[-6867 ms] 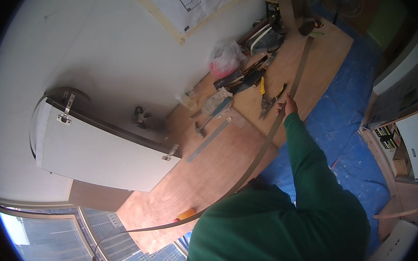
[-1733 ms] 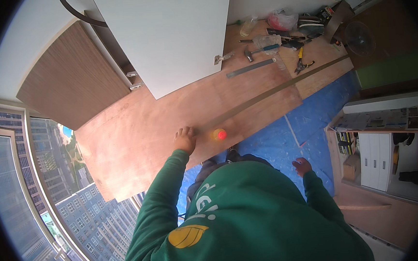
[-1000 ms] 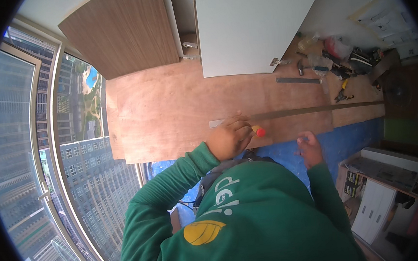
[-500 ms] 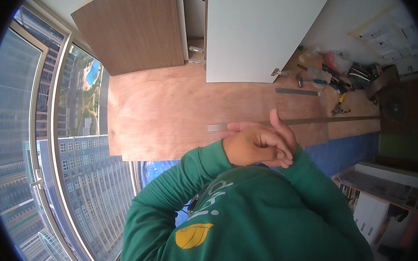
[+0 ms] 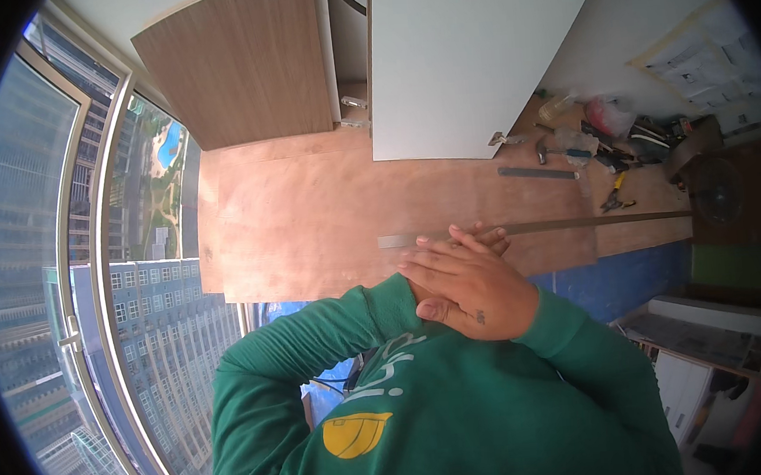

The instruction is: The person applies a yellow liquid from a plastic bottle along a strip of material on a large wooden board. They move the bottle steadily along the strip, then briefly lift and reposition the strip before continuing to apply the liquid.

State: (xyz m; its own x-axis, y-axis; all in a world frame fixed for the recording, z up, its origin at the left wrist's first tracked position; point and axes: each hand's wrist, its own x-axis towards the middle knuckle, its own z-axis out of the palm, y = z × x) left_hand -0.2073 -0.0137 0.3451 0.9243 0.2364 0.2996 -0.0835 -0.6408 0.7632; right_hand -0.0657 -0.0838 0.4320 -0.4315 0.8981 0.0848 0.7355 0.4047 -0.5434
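Observation:
My right hand (image 5: 481, 288) lies palm down across the left one, its fingers stretched out and pointing up and left. Beneath it, most of my left hand (image 5: 495, 241) is hidden; some straight fingertips show past the right hand's fingers, and a bit of its wrist at the green cuff. No object shows in either hand. Just beyond them a long narrow strip (image 5: 574, 224) runs over the plywood sheet (image 5: 308, 216), partly behind my fingers.
A white panel (image 5: 456, 56) and a brown wood-grain panel (image 5: 241, 71) stand at the back. On the right lie a hammer (image 5: 560, 152), a grey flat bar (image 5: 537, 173), a yellow-handled tool (image 5: 615, 193) and bags. A tall window (image 5: 70, 215) fills the left side.
My hands have swapped layers: the left lay over the right, and now the right lies over the left. The right hand's fingers have swung to the left.

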